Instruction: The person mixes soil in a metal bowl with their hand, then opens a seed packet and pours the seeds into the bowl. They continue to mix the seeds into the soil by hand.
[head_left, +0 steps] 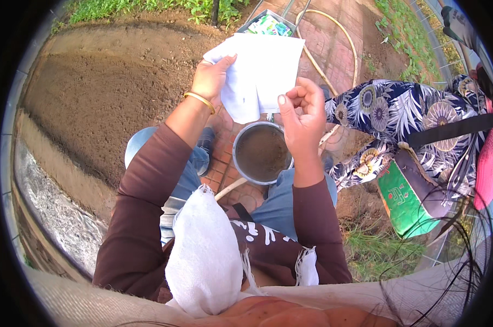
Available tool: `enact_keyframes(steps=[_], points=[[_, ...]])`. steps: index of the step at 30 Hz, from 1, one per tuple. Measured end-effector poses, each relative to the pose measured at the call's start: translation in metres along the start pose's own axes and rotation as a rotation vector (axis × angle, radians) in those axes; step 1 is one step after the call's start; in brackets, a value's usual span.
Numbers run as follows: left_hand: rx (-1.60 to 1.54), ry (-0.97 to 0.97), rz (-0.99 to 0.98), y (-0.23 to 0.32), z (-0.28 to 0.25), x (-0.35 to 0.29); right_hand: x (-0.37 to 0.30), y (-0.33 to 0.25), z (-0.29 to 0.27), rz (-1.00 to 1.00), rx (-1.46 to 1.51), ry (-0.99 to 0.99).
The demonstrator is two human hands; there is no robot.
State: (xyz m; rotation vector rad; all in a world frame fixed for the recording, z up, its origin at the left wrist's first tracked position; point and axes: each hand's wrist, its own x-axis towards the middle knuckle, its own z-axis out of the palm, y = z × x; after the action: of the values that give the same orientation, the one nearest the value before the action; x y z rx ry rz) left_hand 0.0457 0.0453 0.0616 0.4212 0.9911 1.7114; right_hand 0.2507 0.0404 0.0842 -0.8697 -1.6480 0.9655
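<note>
My left hand [211, 79], with a yellow bangle on its wrist, is closed on the left edge of a white folded sheet [268, 65]; whether it is paper or cloth I cannot tell. At the sheet's lower right edge, the curled fingers and thumb of my right hand [303, 109] grip it. Below the sheet, between my knees, stands a round bucket [238, 163] holding dark brown soil-like stuff [262, 152]. A pale wooden stick [231, 189] lies beside the bucket.
A tray of green and white packets [268, 25] sits beyond the sheet. A beige hose [344, 32] curves over the red paving. Bare soil [110, 103] stretches left. Another person in patterned clothing [388, 109] is at the right, near a green bag [403, 199].
</note>
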Motion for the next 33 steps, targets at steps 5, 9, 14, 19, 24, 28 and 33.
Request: enact_keyframes(steps=[5, 9, 14, 19, 24, 28, 33], points=[[-0.308, 0.010, -0.080, -0.018, 0.024, -0.037, -0.107, 0.052, -0.003, 0.367, 0.459, 0.377], [-0.370, -0.031, -0.175, -0.050, 0.029, -0.074, -0.127, 0.049, 0.006, 0.512, 1.029, 0.181], [-0.244, -0.079, -0.239, -0.067, 0.029, -0.090, -0.107, 0.035, -0.008, 0.545, 0.828, 0.360], [-0.010, -0.271, -0.198, -0.045, 0.013, -0.095, -0.118, 0.024, -0.031, 0.536, 0.615, 0.338], [0.326, -0.366, -0.148, -0.026, -0.003, -0.099, -0.132, 0.023, -0.047, 0.544, 0.543, 0.191], [0.458, -0.482, -0.122, -0.030, -0.007, -0.107, -0.141, 0.028, -0.058, 0.553, 0.569, 0.195], [0.478, -0.576, 0.003, -0.051, -0.015, -0.107, -0.148, 0.028, -0.071, 0.520, 0.595, 0.221]])
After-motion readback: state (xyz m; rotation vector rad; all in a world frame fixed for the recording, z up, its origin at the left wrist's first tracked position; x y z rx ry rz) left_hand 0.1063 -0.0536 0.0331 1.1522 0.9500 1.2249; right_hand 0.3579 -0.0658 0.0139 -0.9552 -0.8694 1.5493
